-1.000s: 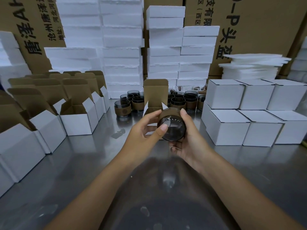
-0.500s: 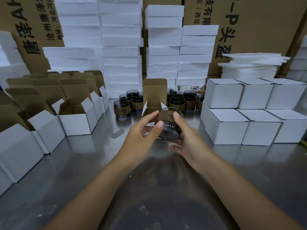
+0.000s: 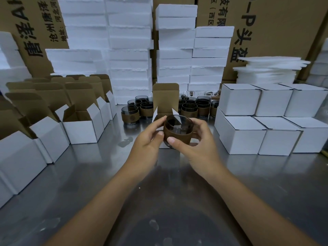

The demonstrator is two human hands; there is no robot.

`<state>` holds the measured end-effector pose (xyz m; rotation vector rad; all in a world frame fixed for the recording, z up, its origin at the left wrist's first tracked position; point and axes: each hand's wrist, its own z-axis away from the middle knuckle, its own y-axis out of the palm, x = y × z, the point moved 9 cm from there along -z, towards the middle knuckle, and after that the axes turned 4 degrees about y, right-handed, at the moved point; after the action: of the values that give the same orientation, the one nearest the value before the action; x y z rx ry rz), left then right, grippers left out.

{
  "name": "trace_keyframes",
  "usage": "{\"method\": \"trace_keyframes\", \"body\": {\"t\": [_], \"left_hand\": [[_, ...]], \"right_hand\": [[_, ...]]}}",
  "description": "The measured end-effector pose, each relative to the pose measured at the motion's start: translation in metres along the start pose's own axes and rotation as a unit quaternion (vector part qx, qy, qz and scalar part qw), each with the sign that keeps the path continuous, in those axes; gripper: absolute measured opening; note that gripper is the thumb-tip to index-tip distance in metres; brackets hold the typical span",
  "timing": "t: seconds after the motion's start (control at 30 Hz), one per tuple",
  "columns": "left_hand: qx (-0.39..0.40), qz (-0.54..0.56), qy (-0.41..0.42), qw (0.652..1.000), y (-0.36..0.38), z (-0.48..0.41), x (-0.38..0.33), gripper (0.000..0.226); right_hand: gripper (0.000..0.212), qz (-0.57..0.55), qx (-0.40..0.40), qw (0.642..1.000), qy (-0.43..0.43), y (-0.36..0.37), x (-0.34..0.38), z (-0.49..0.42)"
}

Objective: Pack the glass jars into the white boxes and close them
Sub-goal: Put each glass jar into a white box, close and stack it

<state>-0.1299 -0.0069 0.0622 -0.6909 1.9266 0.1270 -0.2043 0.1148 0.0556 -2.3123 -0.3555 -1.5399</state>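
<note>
Stacks of white foam blocks and big brown printed cartons fill the wall behind a shiny steel table. On the left side of it stand open white cardboard boxes with brown insides and their flaps up. On the right, closed white boxes are piled in two layers. At the back waits a group of dark glass jars, each with a brown band.

In the middle, both hands hold one round smoked glass jar with a brown band above the table. It is just in front of a single open white box whose lid flap stands straight up. The right hand is curled round the jar: the thumb presses the near side of the band and the other fingers wrap the far side. The left hand pinches it from the other side, with the thumb on the band and the forefinger up by the rim. Whether this forefinger also touches the side flap of the box, I cannot tell.

One second ago the jar was tilted, with one round end turned toward the camera, as if for a check. Now it is upright, mouth upward, and closer to the box opening. I judge that the check is finished and the jar is ready to be lowered into the box; after that the flaps must be folded. It is not yet inside.
</note>
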Motion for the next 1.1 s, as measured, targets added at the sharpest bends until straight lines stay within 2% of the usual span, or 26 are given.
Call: {"method": "trace_keyframes", "body": {"t": [0.1,0.17,0.27,0.37,0.5,0.63,0.73,0.87,1.1], "left_hand": [[-0.058,-0.133,0.064,0.987,-0.01,0.001,-0.01,0.037],[-0.068,-0.205,0.078,0.973,-0.013,0.001,-0.009,0.036],[-0.035,-0.3,0.046,0.952,-0.012,0.0,0.003,0.045],[0.003,-0.348,0.022,0.937,-0.008,0.001,0.013,0.056],[0.024,-0.344,0.009,0.939,-0.007,0.002,0.018,0.066],[-0.002,-0.336,0.023,0.942,-0.012,0.0,0.017,0.06],[-0.03,-0.362,0.078,0.928,-0.014,0.0,0.007,0.048],[-0.003,-0.386,0.16,0.908,-0.006,0.001,-0.007,0.046],[0.035,-0.314,0.204,0.927,0.002,0.002,-0.016,0.043]], "right_hand": [[0.056,0.015,-0.006,1.0,-0.022,-0.001,0.002,0.0],[0.057,0.012,-0.018,0.999,-0.03,-0.003,0.004,0.0],[0.055,0.006,-0.034,0.999,-0.034,-0.007,0.005,0.0],[0.055,0.008,-0.033,0.999,-0.043,-0.007,0.008,0.001],[0.052,0.011,-0.026,0.998,-0.047,-0.005,0.009,0.001],[0.054,0.006,-0.029,0.998,-0.049,-0.006,0.01,0.002],[0.057,-0.006,-0.036,0.998,-0.051,-0.008,0.012,0.002],[0.057,-0.015,-0.031,0.997,-0.07,-0.007,0.02,0.005],[0.056,-0.041,-0.022,0.993,-0.105,-0.01,0.039,0.008]]}}
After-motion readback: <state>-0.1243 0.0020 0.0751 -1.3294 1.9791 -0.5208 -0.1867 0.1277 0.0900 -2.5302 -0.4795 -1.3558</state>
